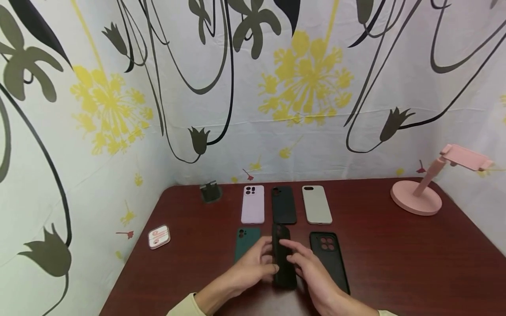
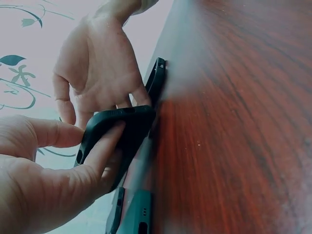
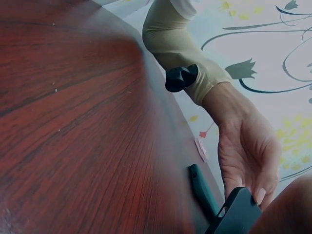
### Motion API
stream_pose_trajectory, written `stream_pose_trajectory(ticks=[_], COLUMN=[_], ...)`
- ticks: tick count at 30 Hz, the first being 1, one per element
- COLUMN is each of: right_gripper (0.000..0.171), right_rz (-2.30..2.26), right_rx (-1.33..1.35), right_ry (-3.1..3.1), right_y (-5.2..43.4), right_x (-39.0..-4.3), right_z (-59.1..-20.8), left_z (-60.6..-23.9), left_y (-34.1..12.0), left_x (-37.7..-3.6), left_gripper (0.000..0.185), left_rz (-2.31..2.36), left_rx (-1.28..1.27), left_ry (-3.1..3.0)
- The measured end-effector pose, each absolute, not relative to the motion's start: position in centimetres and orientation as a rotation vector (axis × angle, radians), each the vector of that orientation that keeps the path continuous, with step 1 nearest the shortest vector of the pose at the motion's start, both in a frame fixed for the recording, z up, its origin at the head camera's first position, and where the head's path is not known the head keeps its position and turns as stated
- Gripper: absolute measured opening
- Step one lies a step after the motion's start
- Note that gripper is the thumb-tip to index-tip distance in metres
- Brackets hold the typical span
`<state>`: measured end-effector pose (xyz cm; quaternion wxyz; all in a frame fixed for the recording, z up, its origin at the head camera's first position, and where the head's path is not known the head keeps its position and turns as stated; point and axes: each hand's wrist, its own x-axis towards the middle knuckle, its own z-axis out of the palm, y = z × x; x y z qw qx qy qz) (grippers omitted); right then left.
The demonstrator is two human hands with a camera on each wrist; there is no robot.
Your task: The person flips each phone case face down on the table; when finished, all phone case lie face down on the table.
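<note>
A black phone case (image 1: pixel 283 263) is held upright and tilted above the table, in the middle of the head view. My left hand (image 1: pixel 251 265) grips it from the left, thumb on one side and fingers on the other, as the left wrist view shows on the case (image 2: pixel 134 134). From the right, my right hand (image 1: pixel 316 276) touches the case with extended fingers, its palm facing the left wrist camera. Left of the hands lies a green phone case (image 1: pixel 246 240), partly covered by my left hand. A black case with a square camera cutout (image 1: pixel 336 265) lies to the right.
Behind the hands lie a lilac case (image 1: pixel 253 206), a dark case (image 1: pixel 283 206) and a pale grey case (image 1: pixel 317 206). A small dark clear-edged item (image 1: pixel 211 192) and a white-and-pink square item (image 1: pixel 159 237) sit left. A pink phone stand (image 1: pixel 417 199) stands right on the table (image 1: pixel 395 254).
</note>
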<state>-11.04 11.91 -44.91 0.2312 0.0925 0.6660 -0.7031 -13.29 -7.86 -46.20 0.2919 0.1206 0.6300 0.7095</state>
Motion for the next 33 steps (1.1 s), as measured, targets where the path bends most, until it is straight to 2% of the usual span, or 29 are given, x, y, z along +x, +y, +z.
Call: stream_pose_trajectory(ticks=[6,11,15,23,33], right_gripper=[0.050,0.067,0.075,0.075,0.085], right_rz=[-1.910,-1.842,-1.807,-1.847,-1.695], right_rx=[0.251,0.227,0.221,0.249,0.075], right_ry=[1.919,2.102,2.167,2.159,2.434], right_y=[12.1,12.3,12.6,13.1,13.4], right_x=[-11.4,-11.8,-12.0,-12.1,-11.7], right_z=[-45.4,-45.9,-46.0,-46.4,-46.0], left_z=[-46.3,-46.3,-46.3,-46.6,-46.8], left_y=[-8.1,-8.4,-8.4,-8.3,-8.5], left_x=[-13.4,-13.5,-13.6,-13.5,-13.5], left_gripper=[0.079,0.086,0.085,0.085,0.079], left_rz=[1.918,1.927,1.928,1.929,1.789], left_rx=[0.268,0.232,0.215,0.191,0.255], left_ry=[1.741,1.739,1.722,1.693,1.934])
